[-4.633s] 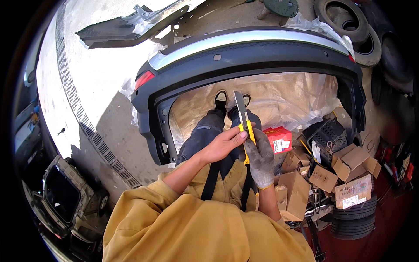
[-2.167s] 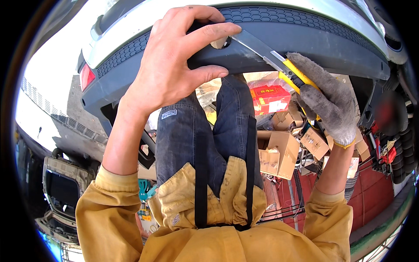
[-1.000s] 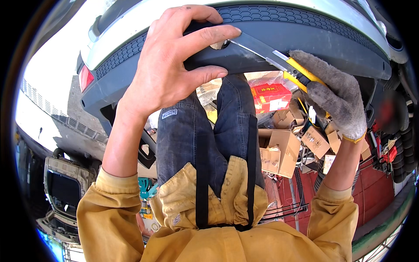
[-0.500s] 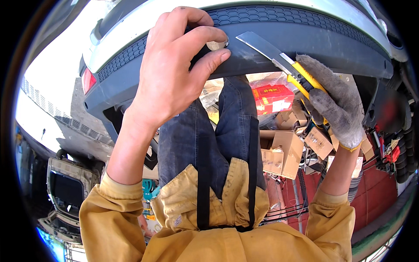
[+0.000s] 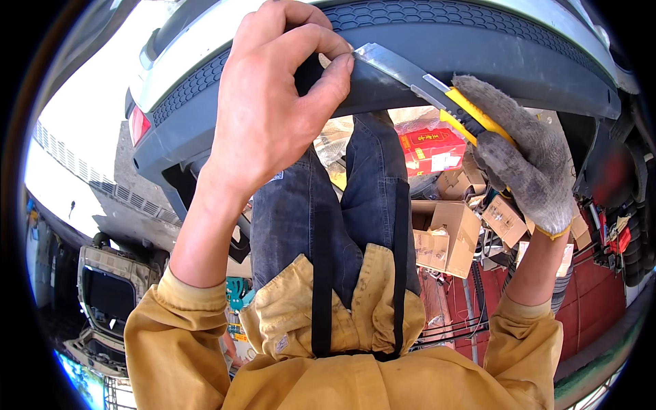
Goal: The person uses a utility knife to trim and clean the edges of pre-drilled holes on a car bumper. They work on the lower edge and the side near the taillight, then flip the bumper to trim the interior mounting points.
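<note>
A dark grey plastic car bumper (image 5: 451, 65) with a honeycomb strip spans the top. My bare left hand (image 5: 280, 96) is over it, thumb and index finger pinched together at its surface. Whatever lies between those fingertips is hidden. In a grey knit glove, my right hand (image 5: 523, 147) is wrapped round a yellow utility knife (image 5: 482, 116). The knife's long blade is extended and points left along the bumper, its tip right beside my left fingertips; whether it touches them or the bumper I cannot tell.
Below the bumper are my legs in dark trousers (image 5: 294, 219). On the floor to the right sit a red box (image 5: 430, 149) and open cardboard boxes (image 5: 454, 232) among clutter. A red tail light (image 5: 139, 125) shows at the left, and a detached vehicle door panel (image 5: 113, 290) stands farther back.
The knife has moved slightly left and up, bringing its blade tip to my left fingertips. My left thumb and index finger have closed together, and a small pale round patch between them is now covered.
</note>
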